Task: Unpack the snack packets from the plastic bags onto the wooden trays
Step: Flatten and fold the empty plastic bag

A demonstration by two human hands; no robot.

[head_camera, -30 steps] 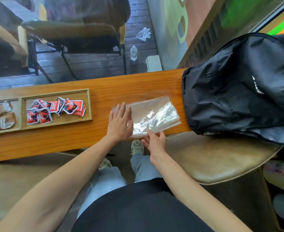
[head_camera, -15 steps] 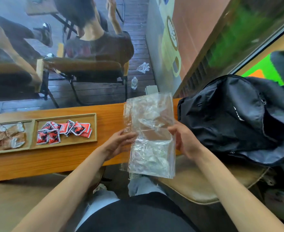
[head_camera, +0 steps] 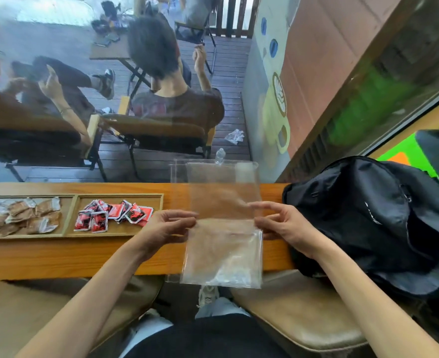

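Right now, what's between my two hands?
The clear plastic bag, pinched at its edges by your left hand and right hand, in the head view.

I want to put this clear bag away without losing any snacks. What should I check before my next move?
1. Clear bag empty: cannot tell; no packet shows, but its lower corner is crinkled.
2. Left hand and right hand pinch its sides: ok.
3. Red packets inside right tray: ok.
4. Brown packets inside left tray: ok.
5. Backpack open for stowing: cannot tell.
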